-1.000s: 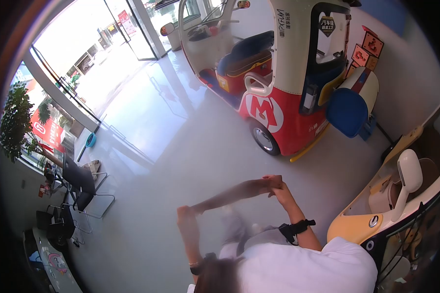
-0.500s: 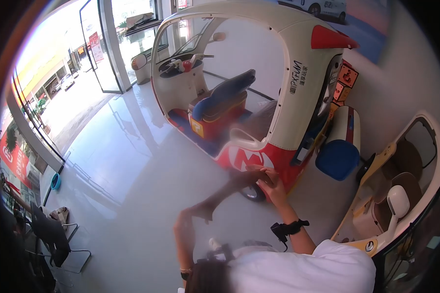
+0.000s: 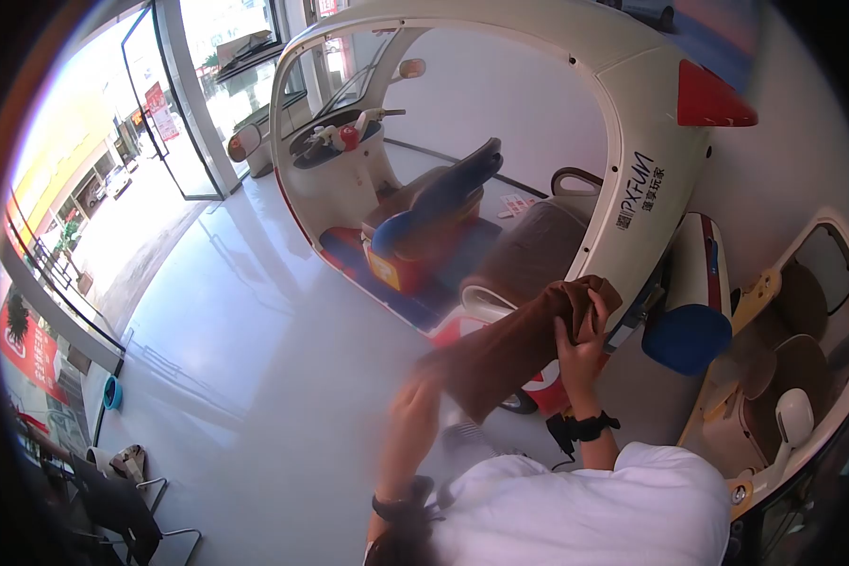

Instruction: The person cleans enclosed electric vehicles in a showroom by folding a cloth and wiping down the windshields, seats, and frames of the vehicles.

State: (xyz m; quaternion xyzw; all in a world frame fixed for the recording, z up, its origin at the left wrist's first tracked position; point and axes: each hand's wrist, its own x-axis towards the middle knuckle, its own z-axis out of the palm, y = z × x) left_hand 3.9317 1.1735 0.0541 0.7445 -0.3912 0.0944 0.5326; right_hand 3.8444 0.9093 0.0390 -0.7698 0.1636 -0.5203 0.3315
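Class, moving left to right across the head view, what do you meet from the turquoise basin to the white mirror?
Turquoise basin, left hand, middle of the brown cloth, right hand, blue rounded piece, white mirror.

A brown cloth (image 3: 505, 354) stretches between 2 hands in front of me: the fingers (image 3: 597, 311) of the right hand (image 3: 583, 354) bunch 1 end, and the left hand (image 3: 412, 410), blurred, holds the other. Just beyond the right fingers sits a brown seat (image 3: 528, 250) inside a cream-and-red vehicle (image 3: 632, 113); a blue pad (image 3: 687, 338) is to their right, glossy floor (image 3: 255, 368) to their left.
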